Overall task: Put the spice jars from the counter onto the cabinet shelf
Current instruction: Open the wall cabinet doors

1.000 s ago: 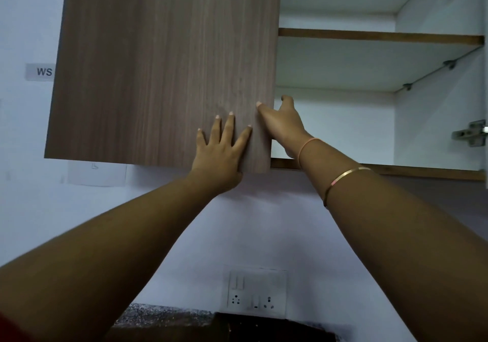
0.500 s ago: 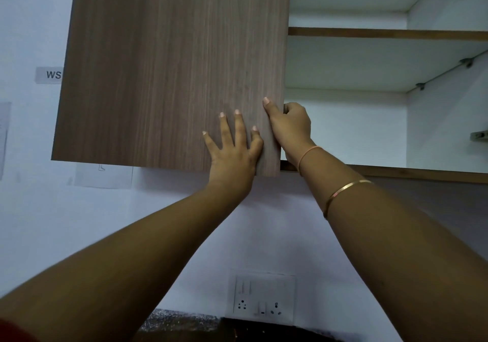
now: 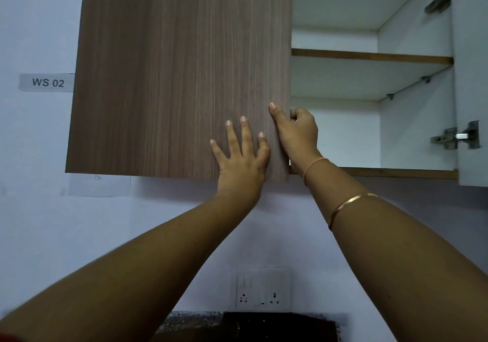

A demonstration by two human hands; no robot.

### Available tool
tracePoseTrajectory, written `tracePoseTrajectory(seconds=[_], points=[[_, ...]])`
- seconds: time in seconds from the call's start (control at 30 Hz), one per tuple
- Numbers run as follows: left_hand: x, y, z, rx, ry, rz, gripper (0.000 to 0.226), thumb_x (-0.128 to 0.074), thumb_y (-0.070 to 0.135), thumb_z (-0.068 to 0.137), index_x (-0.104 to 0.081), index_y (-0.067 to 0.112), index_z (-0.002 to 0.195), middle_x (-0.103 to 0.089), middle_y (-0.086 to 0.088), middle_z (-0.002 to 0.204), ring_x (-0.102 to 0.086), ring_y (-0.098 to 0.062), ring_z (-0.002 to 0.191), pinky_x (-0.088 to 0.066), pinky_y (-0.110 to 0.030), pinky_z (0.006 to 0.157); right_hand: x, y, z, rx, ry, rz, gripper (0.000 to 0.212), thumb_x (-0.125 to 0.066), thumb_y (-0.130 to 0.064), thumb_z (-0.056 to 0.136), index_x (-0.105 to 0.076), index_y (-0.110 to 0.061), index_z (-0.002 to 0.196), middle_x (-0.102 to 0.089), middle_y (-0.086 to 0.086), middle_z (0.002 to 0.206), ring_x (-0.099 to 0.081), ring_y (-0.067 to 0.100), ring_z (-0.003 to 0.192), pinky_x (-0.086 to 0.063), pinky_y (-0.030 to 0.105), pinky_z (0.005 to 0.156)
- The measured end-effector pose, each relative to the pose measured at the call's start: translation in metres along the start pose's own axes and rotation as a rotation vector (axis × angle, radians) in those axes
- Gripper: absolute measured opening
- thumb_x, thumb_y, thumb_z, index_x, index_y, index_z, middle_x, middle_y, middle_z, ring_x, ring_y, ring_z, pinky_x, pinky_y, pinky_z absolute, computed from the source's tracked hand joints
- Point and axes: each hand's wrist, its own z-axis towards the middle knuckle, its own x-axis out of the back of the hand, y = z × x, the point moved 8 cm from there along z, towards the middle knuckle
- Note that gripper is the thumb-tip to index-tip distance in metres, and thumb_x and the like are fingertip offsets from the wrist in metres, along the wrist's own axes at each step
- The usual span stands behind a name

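A wall cabinet hangs above me. Its left wooden door [image 3: 179,72] is closed over the left half. My left hand [image 3: 241,157] lies flat on this door near its lower right corner, fingers spread. My right hand [image 3: 297,133] curls around the door's right edge, thumb on the front, fingers behind. The right half stands open, showing a bare white lower shelf [image 3: 375,172] and an upper shelf [image 3: 369,58]. No spice jars are in view.
The right door's white inner face [image 3: 472,83] with metal hinges [image 3: 456,137] stands at the far right. A wall socket plate [image 3: 262,290] sits below, above a dark counter edge [image 3: 264,326]. A "WS 02" label [image 3: 47,82] is on the wall at left.
My right hand's fingers have curled from extended to hooked around the door's edge. My left hand stays flat on the door. The view has shifted slightly, so the right door's hinges are back in view.
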Motion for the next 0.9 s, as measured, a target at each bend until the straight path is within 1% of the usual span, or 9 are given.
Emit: tracePoseTrajectory(seconds=[0.1, 0.17, 0.23, 0.27, 0.37, 0.5, 0.63, 0.73, 0.9], points=[[0.014, -0.003, -0.007, -0.015, 0.008, -0.049, 0.088, -0.057, 0.032, 0.089, 0.014, 0.01, 0.136, 0.014, -0.029, 0.152, 0.008, -0.053, 0.139, -0.013, -0.071, 0.104, 0.007, -0.018, -0.012, 0.01, 0.026, -0.025, 0.04, -0.063, -0.05, 0.084, -0.04, -0.024, 0.064, -0.047, -0.006, 0.064, -0.043, 0.01, 0.058, -0.036, 0.02, 0.051], [0.029, -0.01, -0.014, -0.029, 0.01, -0.093, 0.088, -0.057, 0.03, 0.09, 0.016, 0.01, 0.136, 0.016, -0.028, 0.151, 0.009, -0.053, 0.139, -0.011, -0.071, 0.105, 0.011, -0.037, -0.024, 0.021, 0.049, -0.058, 0.041, -0.064, -0.049, 0.084, -0.039, -0.023, 0.062, -0.045, -0.008, 0.061, -0.042, 0.008, 0.056, -0.035, 0.014, 0.047], [0.044, -0.013, -0.021, -0.045, 0.01, -0.126, 0.086, -0.055, 0.029, 0.091, 0.016, 0.01, 0.136, 0.016, -0.029, 0.151, 0.01, -0.053, 0.138, -0.011, -0.071, 0.105, 0.017, -0.056, -0.034, 0.027, 0.06, -0.078, 0.04, -0.065, -0.048, 0.084, -0.042, -0.023, 0.063, -0.048, -0.009, 0.062, -0.044, 0.006, 0.056, -0.035, 0.008, 0.044], [0.053, -0.016, -0.025, -0.056, 0.005, -0.137, 0.086, -0.054, 0.028, 0.091, 0.016, 0.01, 0.137, 0.017, -0.029, 0.151, 0.011, -0.053, 0.138, -0.011, -0.07, 0.105, 0.019, -0.065, -0.038, 0.027, 0.064, -0.084, 0.037, -0.065, -0.047, 0.083, -0.045, -0.023, 0.065, -0.051, -0.008, 0.064, -0.048, 0.007, 0.059, -0.037, 0.008, 0.047], [0.074, -0.028, -0.037, -0.089, -0.009, -0.178, 0.085, -0.053, 0.027, 0.092, 0.015, 0.01, 0.14, 0.02, -0.029, 0.151, 0.013, -0.053, 0.138, -0.01, -0.07, 0.106, 0.021, -0.092, -0.057, 0.027, 0.097, -0.106, 0.034, -0.066, -0.048, 0.082, -0.052, -0.018, 0.073, -0.06, -0.003, 0.075, -0.058, 0.013, 0.071, -0.047, 0.023, 0.06], [0.105, -0.045, -0.053, -0.111, 0.002, -0.229, 0.084, -0.052, 0.025, 0.093, 0.013, 0.009, 0.144, 0.019, -0.029, 0.151, 0.013, -0.052, 0.138, -0.011, -0.068, 0.107, 0.022, -0.131, -0.081, 0.046, 0.151, -0.145, 0.038, -0.067, -0.049, 0.081, -0.046, -0.02, 0.068, -0.061, 0.001, 0.078, -0.057, 0.017, 0.073, -0.051, 0.035, 0.069], [0.129, -0.063, -0.067, -0.119, 0.041, -0.294, 0.082, -0.05, 0.02, 0.093, 0.013, 0.008, 0.143, 0.017, -0.03, 0.151, 0.011, -0.052, 0.139, -0.011, -0.066, 0.109, 0.019, -0.164, -0.104, 0.049, 0.195, -0.159, 0.038, -0.068, -0.048, 0.08, -0.045, -0.019, 0.07, -0.061, 0.003, 0.08, -0.057, 0.018, 0.075, -0.052, 0.038, 0.072], [0.144, -0.075, -0.077, -0.131, 0.036, -0.345, 0.079, -0.048, 0.017, 0.093, 0.01, 0.007, 0.146, 0.017, -0.031, 0.151, 0.011, -0.051, 0.139, -0.008, -0.062, 0.112, 0.014, -0.185, -0.118, 0.04, 0.193, -0.173, 0.038, -0.069, -0.047, 0.08, -0.045, -0.019, 0.071, -0.062, 0.004, 0.083, -0.059, 0.019, 0.077, -0.053, 0.04, 0.074], [0.169, -0.101, -0.091, -0.171, 0.049, -0.392, 0.078, -0.046, 0.019, 0.094, 0.011, 0.006, 0.146, 0.019, -0.03, 0.151, 0.016, -0.049, 0.139, -0.002, -0.058, 0.114, 0.004, -0.222, -0.143, 0.034, 0.183, -0.144, 0.039, -0.07, -0.045, 0.079, -0.043, -0.019, 0.07, -0.061, 0.006, 0.082, -0.058, 0.02, 0.076, -0.053, 0.042, 0.073]])
